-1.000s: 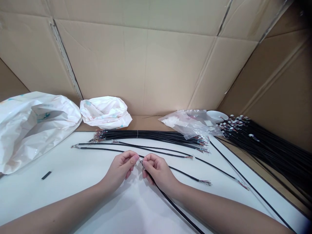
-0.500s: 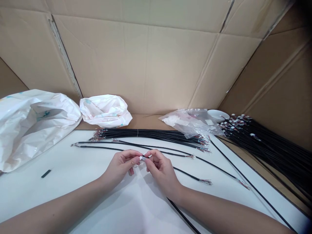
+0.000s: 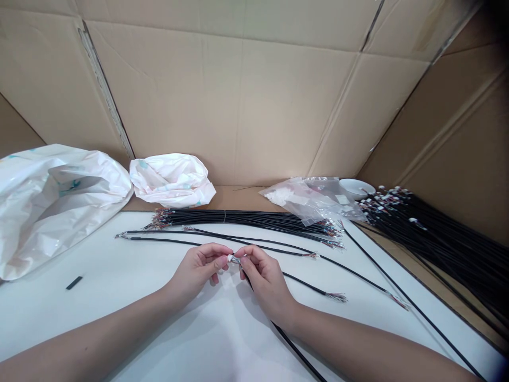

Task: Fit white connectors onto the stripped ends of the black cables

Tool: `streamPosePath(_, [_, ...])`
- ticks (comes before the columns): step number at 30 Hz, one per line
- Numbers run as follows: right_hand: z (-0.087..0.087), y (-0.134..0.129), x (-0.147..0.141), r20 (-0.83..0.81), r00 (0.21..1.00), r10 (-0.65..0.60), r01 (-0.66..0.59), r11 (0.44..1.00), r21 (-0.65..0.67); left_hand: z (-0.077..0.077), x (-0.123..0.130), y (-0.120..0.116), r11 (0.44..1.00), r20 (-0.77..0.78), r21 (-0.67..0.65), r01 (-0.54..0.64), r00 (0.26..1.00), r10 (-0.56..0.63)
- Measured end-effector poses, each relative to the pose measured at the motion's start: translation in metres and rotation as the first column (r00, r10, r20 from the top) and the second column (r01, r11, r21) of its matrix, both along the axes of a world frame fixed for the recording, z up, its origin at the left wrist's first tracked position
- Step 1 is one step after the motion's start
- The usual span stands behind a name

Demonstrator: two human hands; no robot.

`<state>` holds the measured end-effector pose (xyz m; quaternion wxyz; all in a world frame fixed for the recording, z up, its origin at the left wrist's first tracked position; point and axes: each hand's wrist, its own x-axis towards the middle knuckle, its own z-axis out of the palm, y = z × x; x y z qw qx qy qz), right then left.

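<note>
My left hand (image 3: 202, 267) pinches a small white connector (image 3: 230, 258) between thumb and fingers, just above the white table. Close beside it, my right hand (image 3: 263, 277) is closed on the thin wires (image 3: 236, 260) at the end of a black cable (image 3: 292, 345). The wires run to the connector; whether each one sits in it is too small to tell. From under my right hand the cable passes down to the table's front edge. Several loose black cables (image 3: 308, 286) with stripped wire ends lie beyond my hands.
A tied bundle of black cables (image 3: 254, 217) lies along the back. Behind it are white plastic bags (image 3: 170, 180), a clear bag of white parts (image 3: 314, 196) and a white bowl (image 3: 356, 187). A cable heap (image 3: 445, 233) fills the right; a dark strip (image 3: 74, 283) lies left.
My right fingers have shifted slightly on the wires, and more of the wires and black cable now shows between my hands. My left hand keeps its pinch on the connector.
</note>
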<state>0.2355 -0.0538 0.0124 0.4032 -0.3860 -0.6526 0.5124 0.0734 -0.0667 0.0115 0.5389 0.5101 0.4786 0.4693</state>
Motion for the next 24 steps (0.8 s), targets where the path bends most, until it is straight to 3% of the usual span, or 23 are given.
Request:
streamPosePath(8, [-0.002, 0.0004, 0.0005, -0.027, 1.0, 0.007, -0.008, 1.0, -0.021, 0.0035, 0.0, 0.0007, 1.0, -0.02, -0.012, 0.021, 1.0, -0.021])
streamPosePath(17, [0.0021, 0.0015, -0.0014, -0.119, 0.992, 0.049, -0.06, 0.994, -0.091, 0.0055, -0.0009, 0.0018, 0.987, 0.18, -0.153, 0.056, 0.983, -0.028])
streamPosePath(24, [0.0006, 0.0029, -0.0013, -0.121, 0.991, 0.059, -0.07, 0.993, -0.094, 0.0036, -0.0037, 0.0018, 0.982, 0.259, -0.17, 0.087, 0.965, -0.041])
